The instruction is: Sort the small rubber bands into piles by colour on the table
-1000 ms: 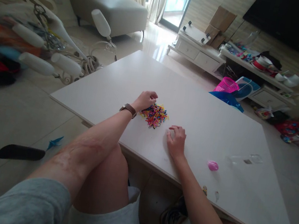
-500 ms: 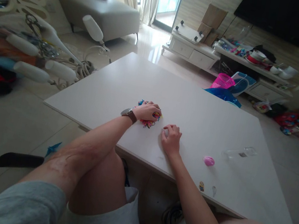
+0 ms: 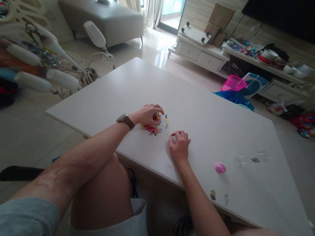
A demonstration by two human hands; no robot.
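My left hand [image 3: 147, 114], with a watch [image 3: 125, 120] on its wrist, curls over a pile of small colourful rubber bands [image 3: 151, 130] on the white table. Some bands show between its thumb and fingers, which are bent round them. A few loose bands [image 3: 166, 122] lie just right of the fingertips. My right hand [image 3: 180, 144] rests on the tabletop to the right of the pile, fingers curled in. Something pale shows between its thumb and forefinger, too unclear to name.
On the right of the table [image 3: 207, 114] lie a pink egg-shaped piece [image 3: 220, 168], a clear bottle-like container [image 3: 255, 157], a small cartoon figure piece [image 3: 212, 195] and a small clear piece [image 3: 226, 199]. A pink basket [image 3: 234, 84] stands beyond the far edge.
My left hand has shifted left, drawing bands with it. A few bands now lie loose where its fingers were. My right hand has hardly moved.
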